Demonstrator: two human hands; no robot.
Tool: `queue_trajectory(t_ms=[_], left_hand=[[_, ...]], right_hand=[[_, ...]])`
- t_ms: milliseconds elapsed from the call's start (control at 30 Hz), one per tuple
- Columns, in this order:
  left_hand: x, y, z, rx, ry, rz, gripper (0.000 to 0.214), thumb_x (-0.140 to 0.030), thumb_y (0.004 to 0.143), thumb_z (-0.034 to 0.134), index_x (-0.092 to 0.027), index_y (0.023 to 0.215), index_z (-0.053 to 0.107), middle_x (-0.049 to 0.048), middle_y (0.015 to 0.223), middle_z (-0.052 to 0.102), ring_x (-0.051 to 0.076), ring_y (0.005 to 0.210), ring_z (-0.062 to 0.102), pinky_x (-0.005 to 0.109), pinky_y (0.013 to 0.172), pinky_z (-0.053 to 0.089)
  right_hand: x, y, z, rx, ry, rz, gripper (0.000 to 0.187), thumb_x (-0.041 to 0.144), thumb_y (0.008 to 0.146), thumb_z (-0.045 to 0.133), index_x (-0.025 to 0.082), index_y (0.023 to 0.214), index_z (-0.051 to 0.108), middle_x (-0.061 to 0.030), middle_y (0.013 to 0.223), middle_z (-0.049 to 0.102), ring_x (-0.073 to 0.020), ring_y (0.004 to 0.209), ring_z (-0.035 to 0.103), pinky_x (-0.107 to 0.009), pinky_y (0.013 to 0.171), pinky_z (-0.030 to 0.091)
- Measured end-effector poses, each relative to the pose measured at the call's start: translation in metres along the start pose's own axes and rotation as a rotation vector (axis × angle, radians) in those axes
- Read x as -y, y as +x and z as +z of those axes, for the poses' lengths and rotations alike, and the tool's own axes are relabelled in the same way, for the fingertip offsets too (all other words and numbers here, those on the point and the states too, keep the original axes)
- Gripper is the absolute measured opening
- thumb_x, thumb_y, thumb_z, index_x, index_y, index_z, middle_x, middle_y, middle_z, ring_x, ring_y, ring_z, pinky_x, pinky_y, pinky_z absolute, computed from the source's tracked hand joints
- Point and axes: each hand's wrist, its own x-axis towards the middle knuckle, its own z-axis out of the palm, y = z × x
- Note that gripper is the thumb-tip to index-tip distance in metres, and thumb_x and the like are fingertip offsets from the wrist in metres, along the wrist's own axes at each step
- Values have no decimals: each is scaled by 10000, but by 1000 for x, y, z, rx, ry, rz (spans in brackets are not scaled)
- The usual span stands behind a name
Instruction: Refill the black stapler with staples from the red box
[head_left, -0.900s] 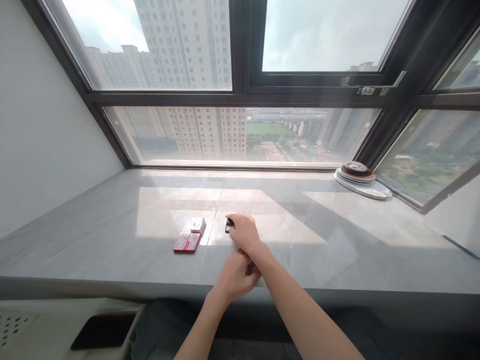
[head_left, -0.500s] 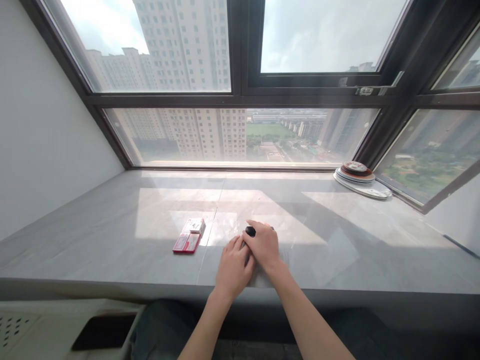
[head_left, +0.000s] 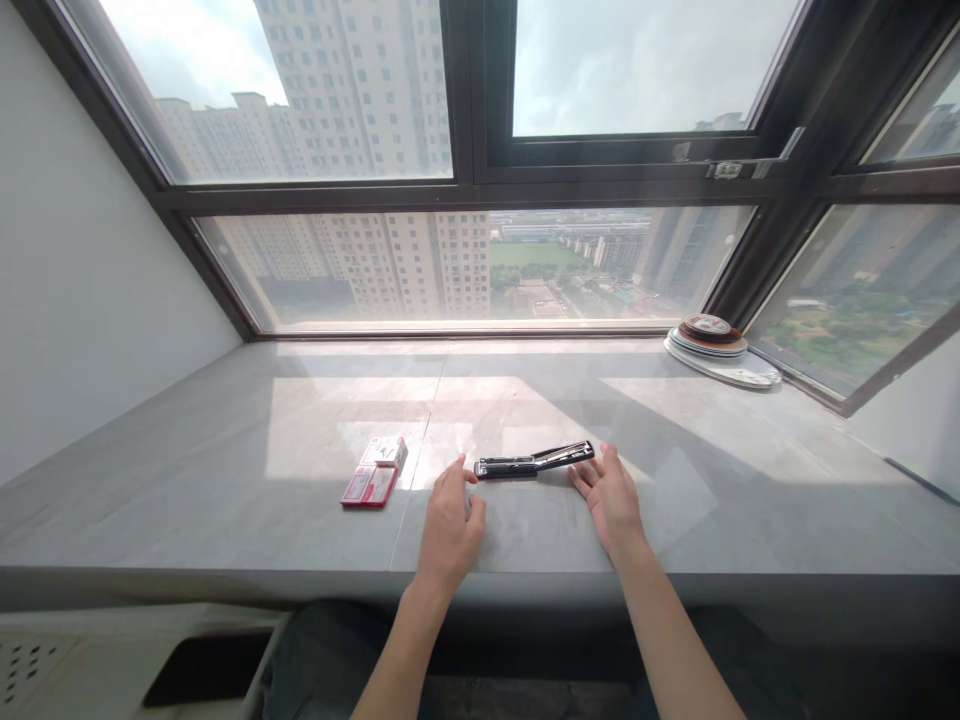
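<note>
A black and silver stapler (head_left: 534, 461) lies swung open across the grey sill, its right part angled up from the left part. At its left end is my left hand (head_left: 451, 525), thumb apart and fingertips close against the end; I cannot tell if they press on it. My right hand (head_left: 613, 500) is at the raised right end, palm partly turned up, fingers spread beside and below that end. Neither hand is wrapped round the stapler. Left of my hands lie flat red-and-white packs (head_left: 369, 486) with a small white box (head_left: 388, 451) on top.
A stack of plates (head_left: 724, 372) stands in the far right corner of the sill (head_left: 225, 500), by the dark window frame (head_left: 465, 198). The sill's front edge runs just before my wrists. A pale container with a dark opening (head_left: 97, 650) sits below left.
My hands have come apart, the right one moving right. The stapler, mostly hidden under them before, now shows fully, opened out. The view has shifted slightly.
</note>
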Motion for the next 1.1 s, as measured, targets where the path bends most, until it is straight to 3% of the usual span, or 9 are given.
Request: queue_trajectory(t_ms=[100, 200, 267, 333, 467, 600, 733, 1000, 1100], left_hand=[[25, -8, -22, -185, 246, -201, 417, -262, 986, 486, -259, 1393, 576, 107, 1558, 435, 365, 1442, 372, 596, 1166, 364], [51, -21, -39, -210, 432, -336, 405, -354, 974, 544, -285, 1364, 630, 131, 1558, 406, 442, 1408, 350, 685, 1096, 360], [62, -28, -44, -137, 417, -307, 336, -367, 975, 551, -327, 1283, 680, 108, 1500, 476, 417, 1347, 413, 648, 1051, 410], [63, -31, -45, -75, 333, -228, 268, -347, 983, 540, -345, 1198, 699, 77, 1401, 568, 364, 1267, 490, 574, 1009, 457], [52, -27, -38, -43, 112, -116, 134, -314, 985, 522, -270, 1024, 644, 53, 1082, 673, 274, 1064, 600, 449, 946, 490], [38, -22, -30, -30, -30, -161, 209, -326, 952, 561, -247, 1143, 588, 30, 984, 668, 223, 848, 619, 401, 865, 499], [29, -18, -27, 111, -82, -57, 418, -295, 958, 543, -306, 1376, 533, -5, 997, 691, 191, 824, 615, 403, 939, 459], [6, 2, -19, 293, -90, 34, 127, -361, 918, 655, -285, 1019, 667, -23, 869, 678, 200, 856, 606, 379, 878, 402], [-1, 10, -11, 322, -133, 63, 147, -382, 877, 717, -263, 920, 641, -30, 846, 677, 198, 853, 601, 362, 869, 396]], right_hand=[[2, -15, -23, 23, -41, 7, 564, 598, 949, 571, 286, 1407, 467, -100, 1311, 671, -244, 1125, 716, -414, 926, 635], [5, -31, -34, 96, -269, 10, 613, 574, 919, 614, 273, 1437, 483, -75, 1122, 718, -237, 891, 746, -373, 722, 649], [6, -40, -34, 191, -535, -2, 535, 578, 915, 594, 239, 1329, 604, -30, 870, 705, -204, 665, 680, -318, 561, 568], [7, -47, -27, 263, -826, -79, 423, 557, 925, 559, 238, 1161, 705, 11, 683, 624, -182, 568, 595, -295, 532, 477], [9, -57, -13, 278, -1156, -225, 309, 464, 939, 517, 295, 1082, 732, 25, 653, 600, -186, 623, 604, -294, 612, 428], [10, -57, -11, 297, -1198, -213, 311, 441, 934, 509, 310, 1112, 727, 23, 675, 615, -186, 631, 614, -287, 620, 410], [13, -56, -13, 348, -1187, -183, 322, 452, 943, 518, 310, 1148, 722, 24, 687, 624, -186, 648, 619, -280, 625, 399], [17, -58, 9, 537, -1030, -38, 344, 486, 959, 522, 225, 1035, 732, 5, 650, 637, -186, 628, 598, -261, 579, 379], [15, -53, 19, 514, -945, 35, 335, 486, 937, 564, 193, 1001, 712, -1, 628, 640, -172, 584, 567, -250, 551, 371]])
